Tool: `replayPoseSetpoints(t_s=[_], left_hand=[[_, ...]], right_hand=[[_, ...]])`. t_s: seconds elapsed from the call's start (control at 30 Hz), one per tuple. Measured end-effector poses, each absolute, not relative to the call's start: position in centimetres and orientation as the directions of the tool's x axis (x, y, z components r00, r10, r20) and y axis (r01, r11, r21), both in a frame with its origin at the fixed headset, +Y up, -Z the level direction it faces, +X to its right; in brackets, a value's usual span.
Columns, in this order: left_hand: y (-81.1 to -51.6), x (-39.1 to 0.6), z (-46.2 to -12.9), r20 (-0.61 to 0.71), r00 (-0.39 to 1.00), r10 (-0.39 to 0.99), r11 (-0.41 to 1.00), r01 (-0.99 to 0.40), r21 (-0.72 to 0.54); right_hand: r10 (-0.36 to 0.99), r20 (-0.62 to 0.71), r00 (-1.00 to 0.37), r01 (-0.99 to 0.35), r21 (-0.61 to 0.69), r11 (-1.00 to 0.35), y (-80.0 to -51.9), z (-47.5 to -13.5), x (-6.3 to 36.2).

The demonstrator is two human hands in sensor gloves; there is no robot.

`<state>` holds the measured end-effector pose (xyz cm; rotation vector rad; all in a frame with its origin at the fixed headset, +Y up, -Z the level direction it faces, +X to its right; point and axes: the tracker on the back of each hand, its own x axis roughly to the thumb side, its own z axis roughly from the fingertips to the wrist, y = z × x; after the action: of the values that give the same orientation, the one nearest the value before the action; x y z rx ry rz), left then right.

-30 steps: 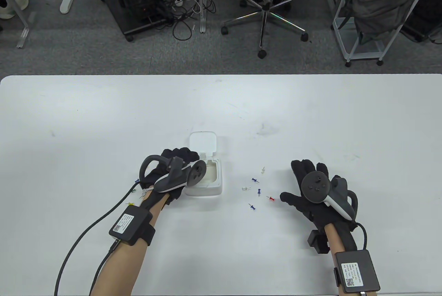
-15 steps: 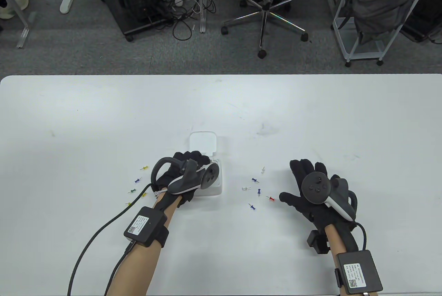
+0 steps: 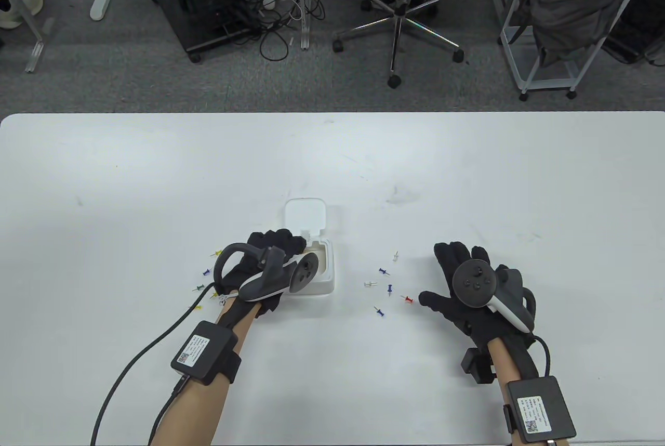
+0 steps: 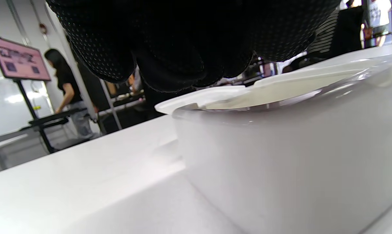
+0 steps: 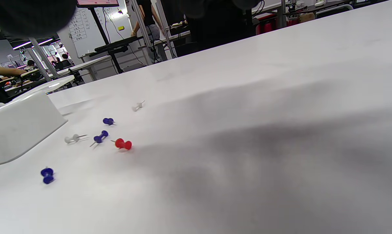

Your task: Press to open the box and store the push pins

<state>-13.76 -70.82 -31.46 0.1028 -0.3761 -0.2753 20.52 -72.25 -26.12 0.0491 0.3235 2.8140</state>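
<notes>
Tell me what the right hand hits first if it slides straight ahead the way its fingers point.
Probably nothing: the right hand points up the table, and the push pins lie off to its left, though depth is uncertain.

The box (image 3: pixel 317 272) is half covered by the left hand (image 3: pixel 267 259) and its tracker (image 3: pixel 275 277); whether anything is pinched cannot be told. In the right wrist view only blurred fingertips (image 5: pixel 30 14) are seen, cut off at the top.
</notes>
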Motion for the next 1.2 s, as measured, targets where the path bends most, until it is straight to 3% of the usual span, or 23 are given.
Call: replayPoseSetpoints(t_s=[0.47, 0.97, 1.2], left_hand=[[-72.4, -20.0, -29.8, 0.280, 0.921, -0.272, 0.962, 0.251, 0.108], [-75.9, -22.0, -30.5, 0.236, 0.880, -0.412, 0.908, 0.419, 0.023], [-76.3, -21.5, -30.5, 0.250, 0.842, -0.478, 0.875, 0.481, 0.056]], right_hand=[[0.298, -0.008, -0.955, -0.292, 0.234, -0.927, -72.3, -26.1, 20.5], [0.298, 0.002, -0.955, -0.290, 0.231, -0.929, -72.4, -26.1, 20.4], [0.297, 0.002, -0.955, -0.289, 0.231, -0.929, -72.4, -26.2, 20.4]])
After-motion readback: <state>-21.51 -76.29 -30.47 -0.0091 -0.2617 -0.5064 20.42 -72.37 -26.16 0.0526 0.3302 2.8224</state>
